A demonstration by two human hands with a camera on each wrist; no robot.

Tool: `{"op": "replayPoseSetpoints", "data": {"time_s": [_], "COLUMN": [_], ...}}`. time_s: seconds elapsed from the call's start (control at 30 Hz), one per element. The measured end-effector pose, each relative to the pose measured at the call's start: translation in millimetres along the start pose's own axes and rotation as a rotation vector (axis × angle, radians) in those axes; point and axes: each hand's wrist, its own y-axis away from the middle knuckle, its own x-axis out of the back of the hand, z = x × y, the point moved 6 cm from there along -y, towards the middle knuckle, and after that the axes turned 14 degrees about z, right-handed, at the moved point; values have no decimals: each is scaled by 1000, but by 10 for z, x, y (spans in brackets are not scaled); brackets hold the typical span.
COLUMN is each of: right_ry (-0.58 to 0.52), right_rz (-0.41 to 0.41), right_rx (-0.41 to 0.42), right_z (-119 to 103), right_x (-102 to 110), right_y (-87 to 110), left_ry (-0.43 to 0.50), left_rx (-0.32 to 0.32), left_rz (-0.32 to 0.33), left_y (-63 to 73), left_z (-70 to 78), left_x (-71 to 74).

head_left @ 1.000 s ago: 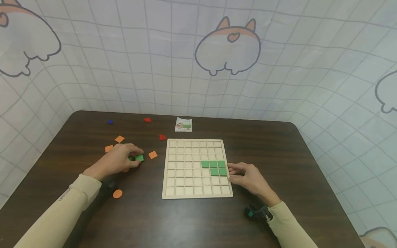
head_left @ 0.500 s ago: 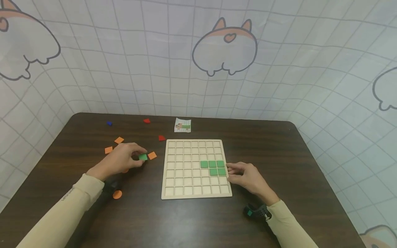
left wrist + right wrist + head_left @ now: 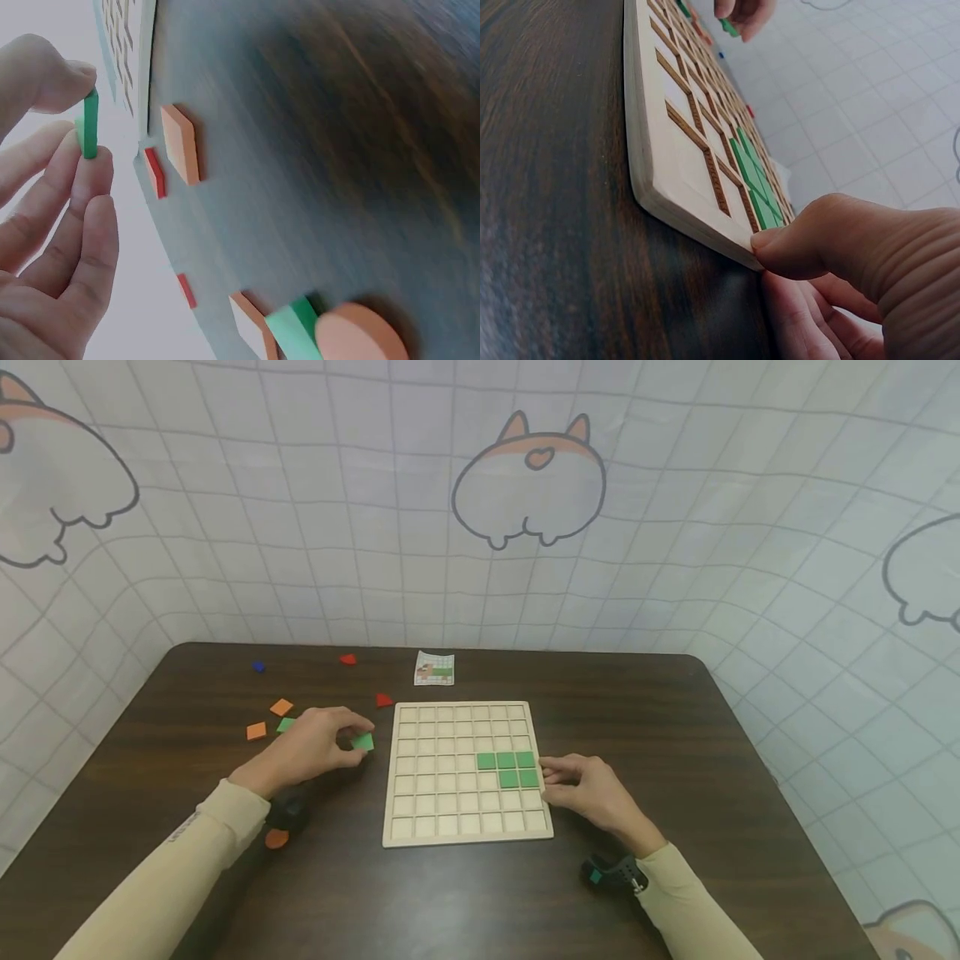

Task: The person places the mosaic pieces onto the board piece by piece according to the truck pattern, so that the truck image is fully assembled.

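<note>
In the head view, my left hand (image 3: 311,747) pinches a green square tile (image 3: 363,742) between thumb and fingertips, left of the wooden grid board (image 3: 467,841). The left wrist view shows this tile (image 3: 90,124) edge-on, lifted off the table. Several green tiles (image 3: 506,761) fill cells at the board's right side, in two rows. At that same side, my right hand (image 3: 596,793) holds the board's edge. Seen from the right wrist, its thumb presses the rim (image 3: 694,221) and the other fingers bend against the side below.
Left of the board lie orange square tiles (image 3: 257,731), another green tile (image 3: 286,725) and an orange disc (image 3: 277,839). Red pieces (image 3: 384,700) and a blue piece (image 3: 258,667) are farther back. A small printed pattern card (image 3: 434,668) lies behind the board.
My left hand has moved right toward the board, lifting the green tile over an orange one and uncovering another green tile behind it. The right hand stays at the board's edge.
</note>
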Motion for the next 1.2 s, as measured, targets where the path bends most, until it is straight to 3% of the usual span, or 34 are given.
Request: {"op": "replayPoseSetpoints", "data": {"time_s": [0.4, 0.9, 1.2], "right_ry": [-3, -8, -14], "right_rz": [11, 13, 7], "right_rx": [6, -2, 3], "right_z": [-8, -13, -7], "right_x": [2, -6, -2], "right_y": [-13, -12, -13], "left_ry": [-5, 24, 52], "left_rx": [-29, -135, -134], "left_rz": [-23, -44, -93], "left_y": [-148, -315, -403], "left_z": [191, 514, 649], "left_x": [-154, -319, -486]}}
